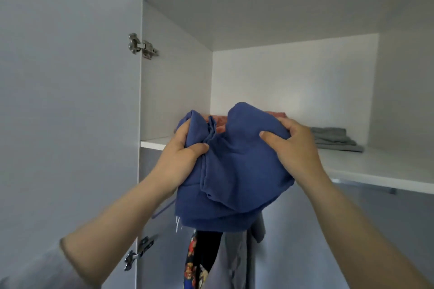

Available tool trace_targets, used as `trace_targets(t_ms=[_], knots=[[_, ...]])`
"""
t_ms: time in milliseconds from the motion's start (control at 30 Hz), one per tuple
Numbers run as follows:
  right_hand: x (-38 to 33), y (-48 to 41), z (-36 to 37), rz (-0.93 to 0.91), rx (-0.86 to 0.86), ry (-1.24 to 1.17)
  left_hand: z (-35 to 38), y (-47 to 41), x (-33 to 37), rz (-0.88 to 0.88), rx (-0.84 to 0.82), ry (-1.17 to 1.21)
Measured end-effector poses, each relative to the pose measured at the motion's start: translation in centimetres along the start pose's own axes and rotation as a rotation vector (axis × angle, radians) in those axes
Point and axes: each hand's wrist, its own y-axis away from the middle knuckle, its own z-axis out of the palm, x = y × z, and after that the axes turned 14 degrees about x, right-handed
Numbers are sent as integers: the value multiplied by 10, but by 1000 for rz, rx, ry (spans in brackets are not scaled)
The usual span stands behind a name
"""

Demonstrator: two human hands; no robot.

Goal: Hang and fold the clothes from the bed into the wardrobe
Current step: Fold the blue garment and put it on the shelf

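A folded blue garment [237, 171] is held up in front of the white wardrobe shelf [380, 169], at the shelf's front edge. My left hand [180, 159] grips its left side, thumb on top and fingers under the cloth. My right hand [293, 145] grips its right side, thumb pressed into the fabric. Behind the blue garment a folded reddish piece [220, 121] lies on the shelf, mostly hidden.
A folded grey garment [333, 139] lies on the shelf to the right. Below the shelf hang several clothes [211, 258], one dark with a colourful print. The open wardrobe door [68, 112] stands at the left, with metal hinges [142, 47].
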Motion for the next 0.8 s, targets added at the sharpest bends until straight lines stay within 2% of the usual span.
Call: trace_targets(t_ms=[433,800], knots=[[55,-91,-38,-49,157,132,120,-88,-16,72,-193,221],[91,-148,-43,-94,283,276,197,-163,-41,112,-369,315]])
